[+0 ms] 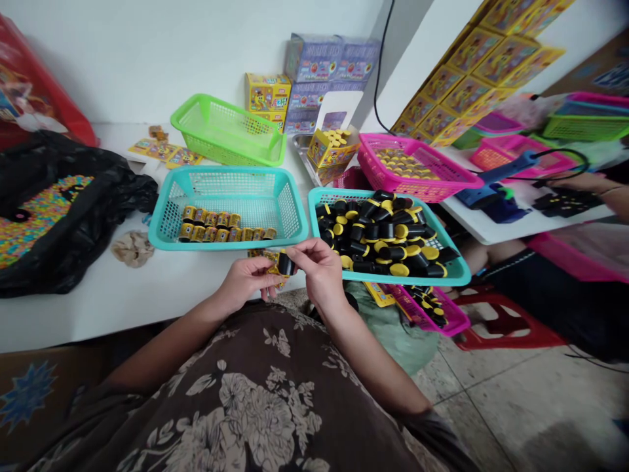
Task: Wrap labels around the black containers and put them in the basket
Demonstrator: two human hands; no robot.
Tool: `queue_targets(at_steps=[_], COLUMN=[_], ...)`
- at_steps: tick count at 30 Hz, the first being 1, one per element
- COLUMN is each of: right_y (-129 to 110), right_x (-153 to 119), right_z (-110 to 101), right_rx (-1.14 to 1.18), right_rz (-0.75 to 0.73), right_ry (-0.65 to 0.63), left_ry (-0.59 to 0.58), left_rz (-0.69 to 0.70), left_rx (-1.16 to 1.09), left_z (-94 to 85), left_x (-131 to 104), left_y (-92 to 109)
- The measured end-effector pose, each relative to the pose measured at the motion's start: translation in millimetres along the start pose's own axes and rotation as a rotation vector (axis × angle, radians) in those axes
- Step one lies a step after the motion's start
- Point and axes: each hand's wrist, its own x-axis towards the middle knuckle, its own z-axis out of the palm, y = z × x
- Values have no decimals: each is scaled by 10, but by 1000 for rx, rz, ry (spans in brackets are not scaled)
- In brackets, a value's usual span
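Between my two hands, close to the table's front edge, is a small black plastic jar (285,264). My right hand (322,272) pinches it from the right with thumb and fingers. From the left, my left hand (248,282) closes on a printed yellow label (272,255) that lies against the jar; its fingers partly hide the label. Just beyond, a turquoise basket (228,244) holds rows of labelled jars (222,235). To the right, a second turquoise basket (388,278) is heaped with black jars with yellow caps (372,231).
A green basket (226,154) stands behind, and a pink basket (422,187) of labelled jars at back right. Colourful pellets (44,210) fill a black bag (105,190) on the left. Yellow boxes (472,78) are stacked far right. A co-worker's arm (597,187) reaches in at right.
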Motion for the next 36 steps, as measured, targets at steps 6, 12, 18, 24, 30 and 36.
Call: queue_targets(at_steps=[6,12,18,24,30,36], right_y=[0,32,76,68,101,90], right_x=[-73,-81,-105,-132,-94,-45], right_z=[38,39,42,5,11,-69], right_rx=[-105,-202,-176,-429,-247,-44], right_rz=[-136,-291,-300,-550,-268,-133], right_ry=[26,-5,49,3,47,139], left_ry=[-38,-41,-8,-24,-9,159], left_rz=[-14,-15,-32,-73,-203,-166], left_rx=[-37,-109,-296,-380,-432,-287], left_z=[0,-15,8,86,69,17], left_x=[-3,10,12,8,-7,-7], left_y=[-30,-103,-162,-141,-158,-140])
